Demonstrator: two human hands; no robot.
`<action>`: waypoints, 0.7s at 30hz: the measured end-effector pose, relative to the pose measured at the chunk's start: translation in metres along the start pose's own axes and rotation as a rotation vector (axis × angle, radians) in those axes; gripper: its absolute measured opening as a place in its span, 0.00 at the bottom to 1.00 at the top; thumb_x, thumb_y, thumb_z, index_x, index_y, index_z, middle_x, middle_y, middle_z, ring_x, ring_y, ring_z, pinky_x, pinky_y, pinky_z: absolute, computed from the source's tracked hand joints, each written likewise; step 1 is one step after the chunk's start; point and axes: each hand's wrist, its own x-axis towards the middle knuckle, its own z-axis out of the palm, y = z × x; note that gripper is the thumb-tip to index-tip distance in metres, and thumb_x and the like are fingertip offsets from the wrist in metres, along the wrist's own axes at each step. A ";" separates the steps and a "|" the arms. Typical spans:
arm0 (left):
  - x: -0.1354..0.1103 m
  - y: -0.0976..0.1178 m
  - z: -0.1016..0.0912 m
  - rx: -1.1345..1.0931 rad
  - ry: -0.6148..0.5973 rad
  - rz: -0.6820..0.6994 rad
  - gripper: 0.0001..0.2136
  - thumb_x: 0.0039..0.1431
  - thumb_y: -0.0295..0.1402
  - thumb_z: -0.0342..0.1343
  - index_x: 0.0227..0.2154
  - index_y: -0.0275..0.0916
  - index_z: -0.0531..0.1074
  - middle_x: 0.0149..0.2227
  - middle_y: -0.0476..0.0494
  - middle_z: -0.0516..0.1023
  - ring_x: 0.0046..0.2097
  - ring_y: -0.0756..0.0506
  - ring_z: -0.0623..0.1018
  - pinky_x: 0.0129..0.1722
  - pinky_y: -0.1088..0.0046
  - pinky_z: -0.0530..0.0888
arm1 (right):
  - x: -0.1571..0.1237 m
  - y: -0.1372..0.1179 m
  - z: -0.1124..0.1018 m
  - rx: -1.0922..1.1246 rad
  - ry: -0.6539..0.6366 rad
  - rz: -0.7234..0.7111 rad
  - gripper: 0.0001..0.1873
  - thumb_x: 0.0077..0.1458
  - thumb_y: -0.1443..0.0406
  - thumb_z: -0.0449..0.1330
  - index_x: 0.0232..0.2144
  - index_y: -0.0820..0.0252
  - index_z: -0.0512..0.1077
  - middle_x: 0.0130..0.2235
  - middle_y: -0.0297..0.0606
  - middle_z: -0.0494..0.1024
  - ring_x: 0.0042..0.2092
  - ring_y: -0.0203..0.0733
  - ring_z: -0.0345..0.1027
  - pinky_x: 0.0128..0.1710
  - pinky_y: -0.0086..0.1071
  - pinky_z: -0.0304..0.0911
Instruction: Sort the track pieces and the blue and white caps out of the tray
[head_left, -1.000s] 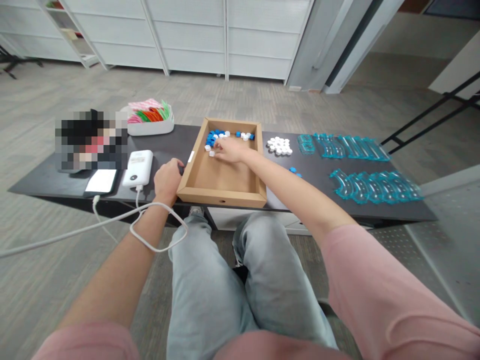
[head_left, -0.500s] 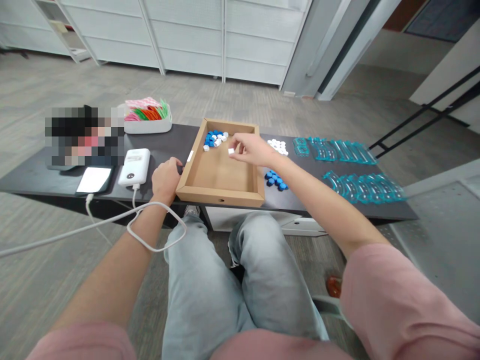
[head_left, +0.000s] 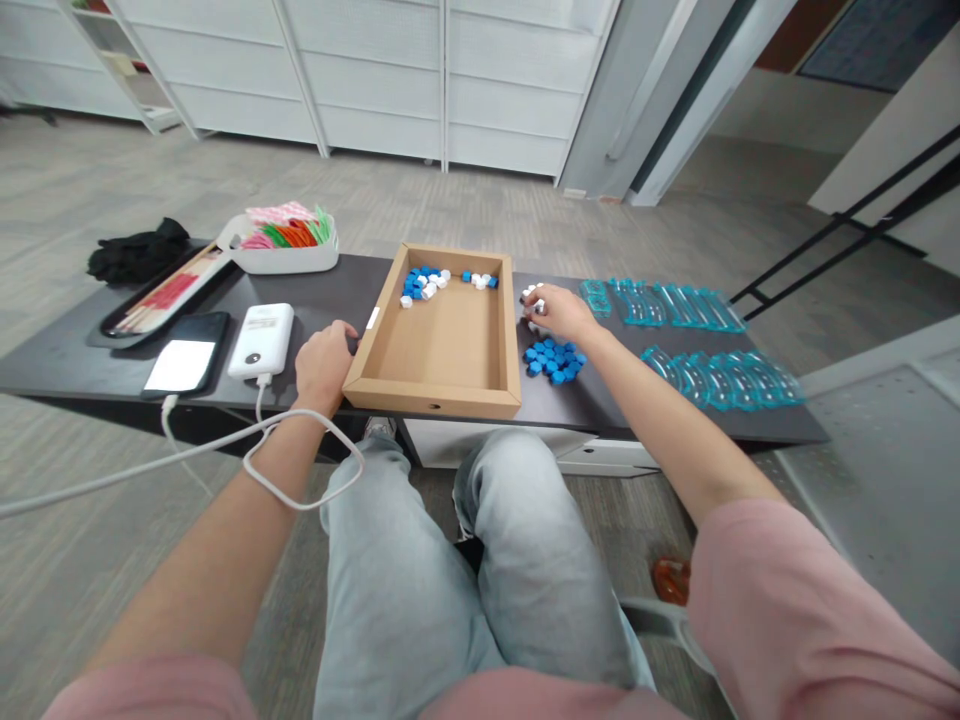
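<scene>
My right hand (head_left: 561,312) is just right of the shallow cardboard box (head_left: 435,393), its fingers bent down around a white piece at the small pile of white pieces (head_left: 531,292). That hand partly covers the pile. A cluster of blue pieces (head_left: 555,360) lies nearer me on the table. Inside the box, blue and white pieces (head_left: 421,284) gather at the far left, with several more (head_left: 478,280) at the far edge. My left hand (head_left: 324,362) is closed beside the box's left wall, near a small dark thing I cannot make out.
Teal clear plastic parts (head_left: 675,302) lie in two rows at the right of the dark table (head_left: 536,395). To the left are a white power bank (head_left: 262,342), a phone (head_left: 186,355), a black tray (head_left: 161,305) and a white basket (head_left: 289,258). A white cable (head_left: 296,420) loops over my left forearm.
My right hand has moved right, from above the box with a white piece to the white pile. Pieces at the box's far edge, hidden before, now show. My left hand stays beside the box.
</scene>
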 end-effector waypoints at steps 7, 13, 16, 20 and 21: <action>0.002 0.000 -0.001 -0.016 -0.023 -0.003 0.20 0.81 0.30 0.46 0.64 0.36 0.79 0.58 0.27 0.87 0.62 0.33 0.83 0.56 0.61 0.76 | 0.000 0.008 -0.005 0.085 0.080 -0.012 0.16 0.62 0.66 0.69 0.52 0.56 0.85 0.59 0.47 0.82 0.44 0.50 0.78 0.51 0.43 0.73; 0.001 0.000 -0.001 -0.014 -0.014 -0.010 0.19 0.81 0.30 0.47 0.63 0.37 0.79 0.58 0.27 0.87 0.62 0.33 0.83 0.56 0.60 0.76 | 0.039 -0.016 -0.012 0.166 0.188 -0.099 0.17 0.66 0.67 0.62 0.54 0.59 0.84 0.55 0.49 0.85 0.45 0.53 0.77 0.57 0.46 0.73; 0.001 0.001 -0.001 -0.016 -0.015 -0.001 0.18 0.82 0.31 0.48 0.64 0.37 0.79 0.58 0.27 0.87 0.63 0.32 0.83 0.57 0.60 0.75 | 0.071 -0.040 -0.002 0.055 0.125 -0.166 0.17 0.67 0.65 0.64 0.54 0.58 0.86 0.56 0.52 0.87 0.55 0.60 0.78 0.62 0.52 0.72; 0.001 0.001 -0.001 -0.016 -0.008 -0.010 0.18 0.82 0.32 0.48 0.63 0.38 0.79 0.58 0.27 0.87 0.62 0.33 0.84 0.57 0.61 0.75 | 0.113 -0.062 0.025 -0.106 0.095 -0.190 0.13 0.65 0.62 0.70 0.50 0.59 0.88 0.55 0.57 0.89 0.64 0.70 0.76 0.70 0.62 0.66; 0.001 0.001 0.000 -0.020 -0.007 -0.011 0.18 0.82 0.32 0.48 0.63 0.39 0.79 0.58 0.28 0.87 0.62 0.33 0.84 0.57 0.61 0.75 | 0.122 -0.065 0.032 -0.122 0.093 -0.185 0.13 0.65 0.61 0.71 0.49 0.59 0.89 0.53 0.57 0.89 0.65 0.72 0.76 0.71 0.65 0.65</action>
